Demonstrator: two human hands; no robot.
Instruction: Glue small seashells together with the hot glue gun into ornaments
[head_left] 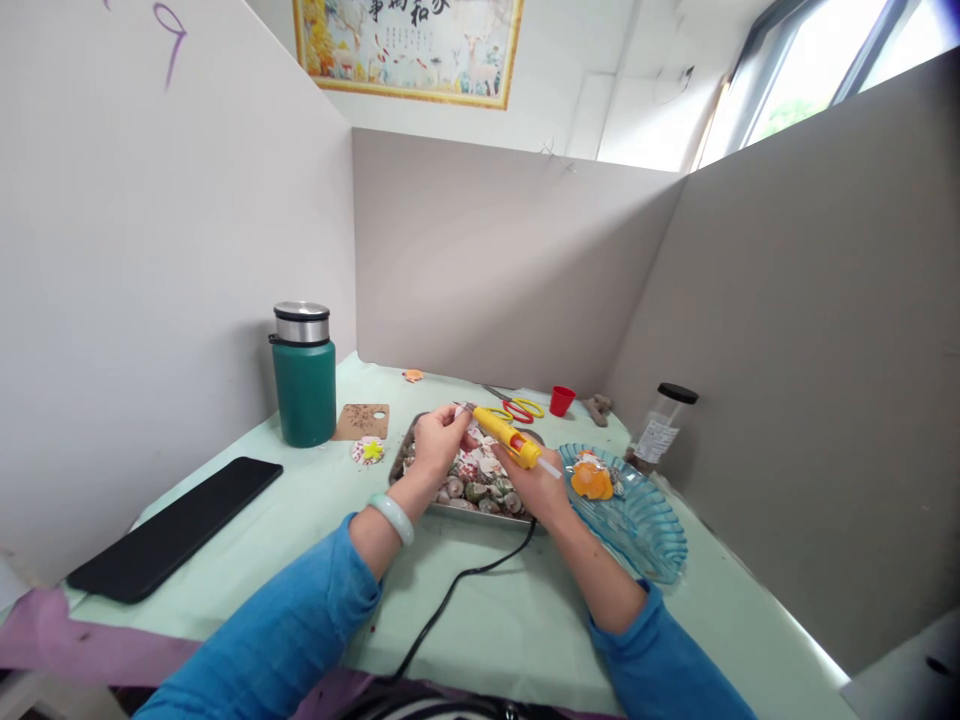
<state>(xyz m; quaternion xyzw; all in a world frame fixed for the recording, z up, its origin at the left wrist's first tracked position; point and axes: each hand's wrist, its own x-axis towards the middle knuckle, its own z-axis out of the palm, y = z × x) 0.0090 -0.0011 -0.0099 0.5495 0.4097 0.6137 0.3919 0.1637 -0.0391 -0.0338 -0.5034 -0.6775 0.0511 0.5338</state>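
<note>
My right hand [541, 487] grips a yellow hot glue gun [507, 437] with a glue stick poking out of its back; its nozzle points left toward my left hand [437, 440]. The fingers of my left hand pinch a small pale shell [462, 411] right at the nozzle tip. Both hands hover over a metal tray [406, 447] filled with several seashells. A black cord [450, 592] runs from the gun toward me across the table. A pale bangle sits on my left wrist.
A green thermos [304, 376] stands at the left, with a cork coaster [363, 421] and a small decorated piece [368, 451] beside it. A black flat case [174, 526] lies front left. A blue glass dish [645, 520] with orange pieces, scissors [517, 406], a red cup [562, 400] and a jar [661, 425] are at the right.
</note>
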